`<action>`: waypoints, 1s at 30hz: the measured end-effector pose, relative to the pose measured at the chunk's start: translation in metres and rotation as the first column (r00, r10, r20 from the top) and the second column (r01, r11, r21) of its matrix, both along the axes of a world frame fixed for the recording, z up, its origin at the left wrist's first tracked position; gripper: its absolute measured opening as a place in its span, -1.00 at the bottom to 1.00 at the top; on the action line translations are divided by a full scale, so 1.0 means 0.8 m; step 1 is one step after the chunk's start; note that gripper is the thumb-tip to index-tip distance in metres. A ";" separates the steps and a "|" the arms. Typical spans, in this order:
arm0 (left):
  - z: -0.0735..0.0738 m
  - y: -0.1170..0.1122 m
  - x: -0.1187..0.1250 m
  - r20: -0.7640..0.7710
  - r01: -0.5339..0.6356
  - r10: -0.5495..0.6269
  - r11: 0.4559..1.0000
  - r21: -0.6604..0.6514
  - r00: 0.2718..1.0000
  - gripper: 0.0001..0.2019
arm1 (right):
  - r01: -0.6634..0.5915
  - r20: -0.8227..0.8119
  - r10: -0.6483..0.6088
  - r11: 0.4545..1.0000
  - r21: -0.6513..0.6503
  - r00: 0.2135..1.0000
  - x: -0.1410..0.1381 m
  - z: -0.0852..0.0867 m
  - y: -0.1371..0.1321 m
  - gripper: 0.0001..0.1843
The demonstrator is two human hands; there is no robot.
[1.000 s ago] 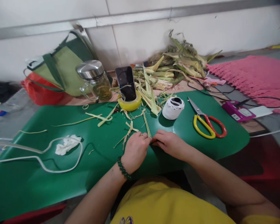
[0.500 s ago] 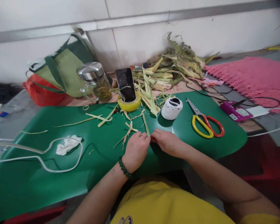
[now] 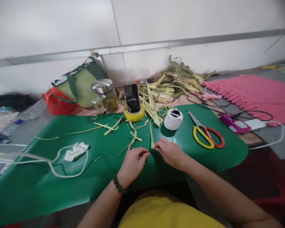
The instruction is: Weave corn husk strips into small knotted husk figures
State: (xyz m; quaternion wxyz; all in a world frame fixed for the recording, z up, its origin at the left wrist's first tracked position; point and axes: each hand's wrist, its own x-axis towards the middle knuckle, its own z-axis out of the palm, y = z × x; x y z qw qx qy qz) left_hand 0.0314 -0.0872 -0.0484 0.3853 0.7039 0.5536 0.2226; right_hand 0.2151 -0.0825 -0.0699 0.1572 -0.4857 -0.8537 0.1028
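My right hand point(image 3: 169, 152) pinches the lower end of a narrow pale green corn husk strip point(image 3: 152, 136), which points away from me over the green mat. Just left of it, my left hand point(image 3: 133, 163) is closed, thumb and forefinger pressed together; whatever lies between them is too small to make out. A small gap separates the two hands. Beyond the left hand lies a knotted husk figure point(image 3: 134, 136) with thin limbs. Farther left, several cut husk strips point(image 3: 109, 127) cross on the mat.
Yellow-and-red scissors point(image 3: 205, 133) lie right of a white roll point(image 3: 173, 119). A phone point(image 3: 132, 98) leans in a yellow tape roll point(image 3: 135, 116), near a glass jar point(image 3: 109, 103) and a husk pile point(image 3: 180, 77). A white cable point(image 3: 73, 175) loops around crumpled tissue point(image 3: 76, 152) at left.
My left hand has come away from the husk strip, moving left and toward me. The right hand still pinches the strip. The camera view has tilted up slightly.
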 end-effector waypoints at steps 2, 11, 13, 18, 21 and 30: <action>0.002 -0.006 0.002 0.227 -0.029 0.075 0.980 -0.198 0.971 -0.85 | -0.005 -0.046 0.012 0.988 0.153 0.999 -0.003 -0.002 -0.010 -0.80; 0.006 -0.015 0.004 0.596 0.027 0.313 0.871 -0.491 0.740 -0.74 | -0.126 -0.026 0.158 0.867 0.483 0.987 -0.015 0.027 -0.038 -0.69; 0.004 -0.017 0.004 0.621 0.047 0.332 0.857 -0.512 0.711 -0.70 | -0.142 -0.031 0.177 0.870 0.473 0.984 -0.015 0.029 -0.037 -0.68; -0.002 -0.019 0.004 0.660 0.029 0.361 0.865 -0.502 0.659 -0.69 | -0.124 -0.082 0.173 0.901 0.415 0.981 -0.016 0.026 -0.035 -0.68; -0.004 -0.020 0.003 0.672 0.021 0.354 0.876 -0.483 0.651 -0.71 | -0.097 -0.132 0.154 0.927 0.363 0.979 -0.018 0.022 -0.035 -0.70; -0.001 -0.024 0.004 0.705 -0.108 0.543 0.820 -0.561 0.457 -0.66 | -0.005 -0.628 -0.073 0.992 -0.122 0.775 -0.019 0.024 -0.035 -0.78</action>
